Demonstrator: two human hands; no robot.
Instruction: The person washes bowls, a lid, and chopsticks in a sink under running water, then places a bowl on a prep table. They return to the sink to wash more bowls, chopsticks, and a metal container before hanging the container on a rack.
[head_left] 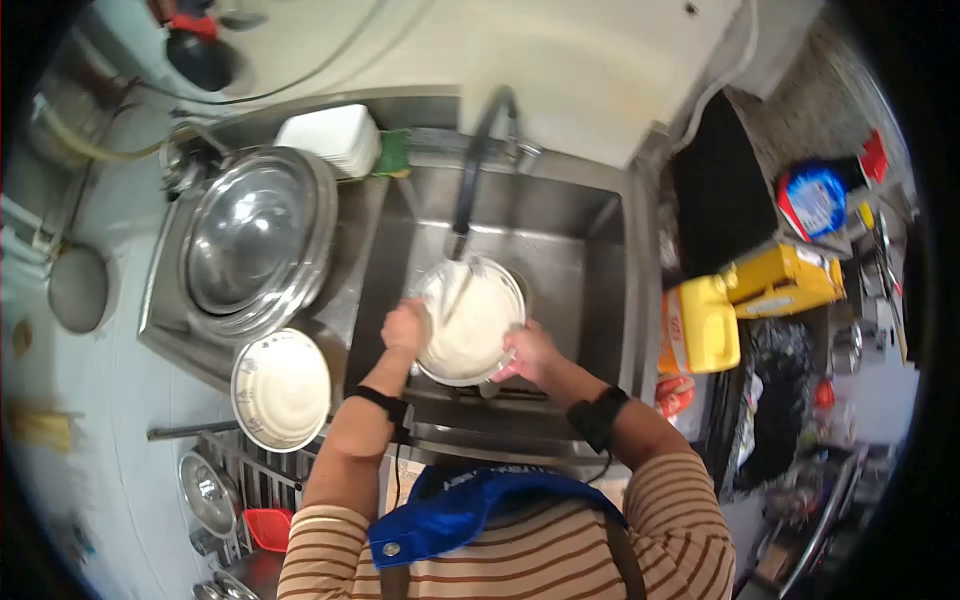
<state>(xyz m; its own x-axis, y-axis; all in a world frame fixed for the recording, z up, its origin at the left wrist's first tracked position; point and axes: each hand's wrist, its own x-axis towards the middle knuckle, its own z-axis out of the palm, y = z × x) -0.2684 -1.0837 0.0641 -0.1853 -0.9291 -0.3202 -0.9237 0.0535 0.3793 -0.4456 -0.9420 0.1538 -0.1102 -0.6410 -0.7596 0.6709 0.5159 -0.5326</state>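
Observation:
In the sink, both hands grip a white bowl (478, 325) by opposite sides of its rim. My left hand (405, 328) is closed on the left edge, and my right hand (530, 352) is closed on the lower right edge. Water runs from the black faucet (470, 180) into the bowl, whose inside looks pale and wet. Around it is the steel sink basin (565, 275). A second white bowl (282, 390), with marks on its inner wall, stands at the lower left on the sink's edge.
Large steel bowls (255, 235) sit nested on the left drainboard. Behind them are stacked white trays (335, 140) and a green sponge (393, 153). Right of the sink stand a yellow jug (705, 325) and a yellow box (790, 280). A black pan (198, 60) hangs at the upper left.

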